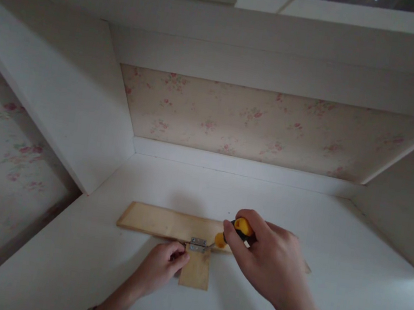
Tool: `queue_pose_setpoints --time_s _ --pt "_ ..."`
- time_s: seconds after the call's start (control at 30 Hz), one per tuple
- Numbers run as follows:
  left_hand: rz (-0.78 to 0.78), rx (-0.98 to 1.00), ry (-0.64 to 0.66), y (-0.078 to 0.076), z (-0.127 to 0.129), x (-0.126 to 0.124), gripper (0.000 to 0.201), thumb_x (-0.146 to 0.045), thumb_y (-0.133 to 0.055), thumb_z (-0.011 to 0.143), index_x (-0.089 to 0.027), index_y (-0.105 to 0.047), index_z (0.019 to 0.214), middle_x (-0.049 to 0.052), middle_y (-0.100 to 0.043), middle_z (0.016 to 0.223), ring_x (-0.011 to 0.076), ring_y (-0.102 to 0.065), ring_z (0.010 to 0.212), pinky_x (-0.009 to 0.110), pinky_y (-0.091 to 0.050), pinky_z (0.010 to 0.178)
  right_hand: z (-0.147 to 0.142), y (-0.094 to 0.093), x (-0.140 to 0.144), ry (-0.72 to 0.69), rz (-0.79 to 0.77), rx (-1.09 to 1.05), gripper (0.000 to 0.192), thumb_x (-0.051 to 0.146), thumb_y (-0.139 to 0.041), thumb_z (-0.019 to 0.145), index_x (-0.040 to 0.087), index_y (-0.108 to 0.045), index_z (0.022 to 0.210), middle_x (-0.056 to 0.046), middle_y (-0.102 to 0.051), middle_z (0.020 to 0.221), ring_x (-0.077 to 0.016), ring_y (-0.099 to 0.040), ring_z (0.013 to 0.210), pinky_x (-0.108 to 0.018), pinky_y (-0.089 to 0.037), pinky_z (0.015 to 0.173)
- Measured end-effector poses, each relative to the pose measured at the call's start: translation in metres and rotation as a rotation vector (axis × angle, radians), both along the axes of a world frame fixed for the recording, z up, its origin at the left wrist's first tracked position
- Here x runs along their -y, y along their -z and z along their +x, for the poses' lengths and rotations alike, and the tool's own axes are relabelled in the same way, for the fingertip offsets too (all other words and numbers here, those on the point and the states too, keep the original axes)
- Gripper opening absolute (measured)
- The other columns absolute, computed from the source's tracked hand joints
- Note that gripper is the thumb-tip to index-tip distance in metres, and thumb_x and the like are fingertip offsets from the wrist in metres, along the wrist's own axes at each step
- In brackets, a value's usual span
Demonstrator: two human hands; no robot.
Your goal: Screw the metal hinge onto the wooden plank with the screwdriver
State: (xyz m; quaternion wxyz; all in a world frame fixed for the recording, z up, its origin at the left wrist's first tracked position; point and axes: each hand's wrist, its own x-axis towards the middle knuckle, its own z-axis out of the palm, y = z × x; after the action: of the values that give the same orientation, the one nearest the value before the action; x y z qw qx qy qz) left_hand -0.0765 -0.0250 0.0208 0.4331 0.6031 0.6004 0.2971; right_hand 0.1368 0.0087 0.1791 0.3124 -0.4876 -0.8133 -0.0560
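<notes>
The right hand [272,263] wraps around a yellow-and-black screwdriver [236,232], fingers curled tight on the handle, its tip aimed at a small metal hinge [197,245] that joins a long wooden strip [166,221] to a short wooden piece [196,270]. The left hand [159,267] pinches the near edge of the hinge and the short piece, fingertips pressed together, steadying them. Both boards lie flat near the front of a white desk [299,215], below floral wallpaper [265,127]. The wood looks thin, light and stiff, with a matte pale grain; it would probably slide easily on the smooth surface, so pressing down close to the hinge seems the surest hold. The hinge is tiny, shiny and hard
</notes>
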Motion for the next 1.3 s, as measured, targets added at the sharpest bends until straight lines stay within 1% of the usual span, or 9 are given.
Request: queue_pose_setpoints --time_s 0.13,0.2,0.4,0.57,0.8,1.0,1.1,1.3 --pt "0.009 -0.006 -0.003 0.0 0.0 0.0 0.032 -0.044 -0.048 0.084 -0.015 -0.061 0.077 0.002 -0.063 0.072 0.0146 -0.055 0.066 0.022 -0.037 0.058 -0.005 0.0 0.001 0.025 0.056 0.045 0.027 0.046 -0.047 0.085 0.022 -0.056 0.076 0.003 -0.054 0.049 -0.0137 -0.05 0.041 -0.026 -0.023 0.044" --pt "0.014 0.0 0.001 0.001 -0.001 -0.001 0.032 -0.044 -0.048 0.084 -0.016 -0.061 0.078 0.002 -0.064 0.073 0.0152 -0.056 0.068 0.022 -0.037 0.06 -0.005 0.0 0.002 0.022 0.066 0.041 0.027 0.045 -0.048 0.085 0.022 -0.056 0.075 0.003 -0.054 0.049 -0.0136 -0.05 0.041 -0.026 -0.022 0.044" --pt "0.018 -0.015 -0.001 0.001 -0.001 -0.001 0.032 -0.045 -0.048 0.084 -0.016 -0.062 0.08 0.002 -0.064 0.073 0.0151 -0.056 0.068 0.022 -0.037 0.06 -0.005 -0.001 0.005 -0.039 0.031 0.017 0.025 0.044 -0.049 0.086 0.022 -0.056 0.077 0.004 -0.053 0.049 -0.0126 -0.05 0.042 -0.026 -0.023 0.045" --pt "0.016 -0.023 0.001 0.0 0.0 0.0 0.032 -0.045 -0.048 0.084 -0.016 -0.061 0.079 0.002 -0.064 0.073 0.0151 -0.055 0.068 0.022 -0.037 0.06 -0.011 0.0 0.003 -0.008 0.043 0.047 0.025 0.044 -0.049 0.085 0.022 -0.057 0.078 0.004 -0.054 0.05 -0.0133 -0.051 0.042 -0.026 -0.022 0.045" --pt "0.0 -0.029 -0.005 -0.004 0.0 0.0 0.033 -0.045 -0.047 0.084 -0.016 -0.06 0.077 0.001 -0.063 0.072 0.014 -0.054 0.063 0.022 -0.035 0.058 -0.01 0.001 0.004 -0.022 0.048 0.04 0.025 0.044 -0.048 0.086 0.022 -0.057 0.078 0.004 -0.053 0.049 -0.0127 -0.051 0.042 -0.026 -0.024 0.045" --pt "0.027 -0.038 0.021 -0.005 -0.002 0.0 0.03 -0.041 -0.047 0.085 -0.016 -0.061 0.077 0.002 -0.064 0.073 0.0155 -0.057 0.069 0.022 -0.036 0.06 -0.013 0.002 0.004 0.009 0.048 0.082 0.026 0.044 -0.047 0.086 0.022 -0.057 0.078 0.003 -0.055 0.05 -0.0132 -0.049 0.04 -0.026 -0.019 0.044" --pt "0.018 -0.027 0.016 -0.005 -0.002 0.0 0.03 -0.041 -0.047 0.085 -0.016 -0.062 0.079 0.002 -0.065 0.075 0.0155 -0.057 0.069 0.022 -0.036 0.06 -0.014 0.003 0.003 0.013 0.048 0.077 0.025 0.045 -0.048 0.086 0.022 -0.058 0.082 0.003 -0.056 0.052 -0.0139 -0.051 0.043 -0.026 -0.022 0.046" --pt "0.0 -0.025 0.018 -0.007 -0.001 0.001 0.033 -0.044 -0.046 0.085 -0.016 -0.06 0.076 0.001 -0.063 0.069 0.0131 -0.054 0.061 0.022 -0.034 0.055 -0.011 0.002 0.004 0.018 0.036 0.058 0.023 0.043 -0.049 0.085 0.022 -0.057 0.082 0.003 -0.054 0.053 -0.0133 -0.05 0.045 -0.026 -0.024 0.047"
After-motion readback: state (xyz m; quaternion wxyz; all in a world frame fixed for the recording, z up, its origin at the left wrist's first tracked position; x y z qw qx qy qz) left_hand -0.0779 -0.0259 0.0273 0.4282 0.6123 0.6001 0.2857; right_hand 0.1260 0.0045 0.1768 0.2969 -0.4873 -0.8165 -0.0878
